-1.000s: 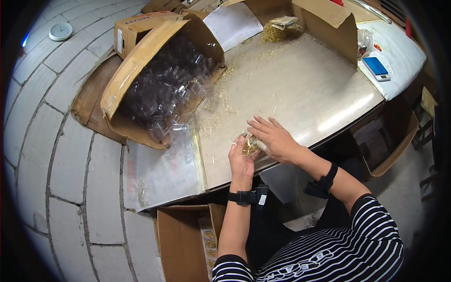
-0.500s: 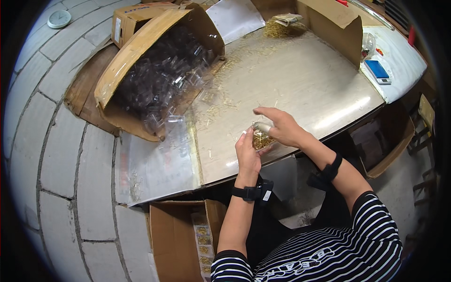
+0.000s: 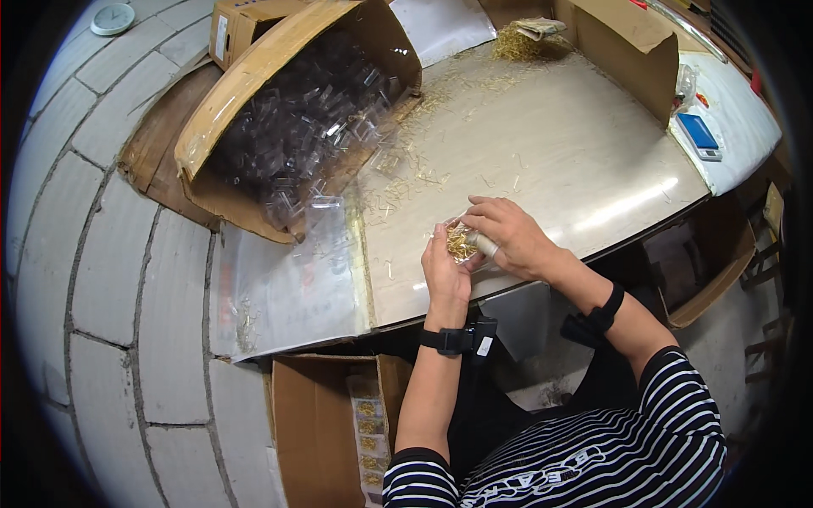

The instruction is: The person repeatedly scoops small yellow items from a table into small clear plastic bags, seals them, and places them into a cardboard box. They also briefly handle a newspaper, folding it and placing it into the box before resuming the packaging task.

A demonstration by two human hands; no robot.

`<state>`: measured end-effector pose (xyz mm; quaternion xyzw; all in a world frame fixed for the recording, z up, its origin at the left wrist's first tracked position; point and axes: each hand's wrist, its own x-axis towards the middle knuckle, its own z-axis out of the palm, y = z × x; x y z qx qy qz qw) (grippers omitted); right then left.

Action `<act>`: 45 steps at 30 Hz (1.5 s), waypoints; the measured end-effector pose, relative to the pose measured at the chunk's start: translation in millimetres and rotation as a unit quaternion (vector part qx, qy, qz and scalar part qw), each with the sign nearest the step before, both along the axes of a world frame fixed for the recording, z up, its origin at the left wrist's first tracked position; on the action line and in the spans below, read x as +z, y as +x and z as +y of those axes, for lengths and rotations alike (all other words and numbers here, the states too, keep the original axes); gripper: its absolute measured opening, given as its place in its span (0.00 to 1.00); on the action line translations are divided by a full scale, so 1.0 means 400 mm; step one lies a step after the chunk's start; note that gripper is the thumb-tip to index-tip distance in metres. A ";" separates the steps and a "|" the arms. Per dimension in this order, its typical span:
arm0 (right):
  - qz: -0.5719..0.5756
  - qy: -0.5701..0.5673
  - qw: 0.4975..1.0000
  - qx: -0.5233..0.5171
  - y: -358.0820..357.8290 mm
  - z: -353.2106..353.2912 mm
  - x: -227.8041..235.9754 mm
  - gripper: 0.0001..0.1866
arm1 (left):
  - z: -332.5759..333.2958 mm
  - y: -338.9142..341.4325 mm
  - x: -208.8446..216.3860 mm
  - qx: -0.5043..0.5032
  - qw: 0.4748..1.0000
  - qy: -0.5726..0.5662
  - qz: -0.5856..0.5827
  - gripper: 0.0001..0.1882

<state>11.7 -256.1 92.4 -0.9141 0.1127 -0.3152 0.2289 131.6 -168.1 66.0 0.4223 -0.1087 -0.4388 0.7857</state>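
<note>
A round white clock [image 3: 112,19] sits at the far left, beside a surface of pale blocks [image 3: 102,203]. Next, a large tilted carton [image 3: 246,78] opens toward the worktable [image 3: 542,127]; loose clear plastic cases [image 3: 309,118] fill it. Below the table edge, an open lower carton [image 3: 309,423] contains a row of cases with gold contents [image 3: 369,443] along its right side.

At the near table edge, the left hand [image 3: 447,275] supports a small clear case [image 3: 460,246] of gold-coloured pieces, thumb at its left side. The case is located between both hands, above the tabletop. The right hand [image 3: 518,241] is curved over the case's right side, fingers bent, with a pale wrap [image 3: 483,244] on one finger; whether it grips the case cannot be determined.

Beyond the hands, a gold pile [image 3: 515,44] lies near an upright cardboard panel [image 3: 631,63]. A blue-topped scale [image 3: 698,133] rests at far right on a white covering [image 3: 739,127].
</note>
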 end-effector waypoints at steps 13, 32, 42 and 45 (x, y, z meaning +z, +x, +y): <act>0.028 0.208 0.977 0.033 0.074 -0.022 0.041 0.21 | 0.026 -0.007 0.039 -0.064 0.994 0.051 -0.076 0.24; -0.113 0.039 0.991 -0.065 0.032 -0.030 0.002 0.14 | 0.011 -0.034 0.019 -0.044 0.996 0.052 -0.065 0.25; 0.027 -0.127 0.990 0.053 -0.017 0.030 -0.012 0.23 | -0.001 -0.013 -0.034 0.056 0.997 -0.032 -0.049 0.17; 0.024 -0.115 0.992 0.041 -0.009 0.042 -0.006 0.23 | 0.004 -0.012 -0.028 0.058 0.997 -0.033 -0.040 0.14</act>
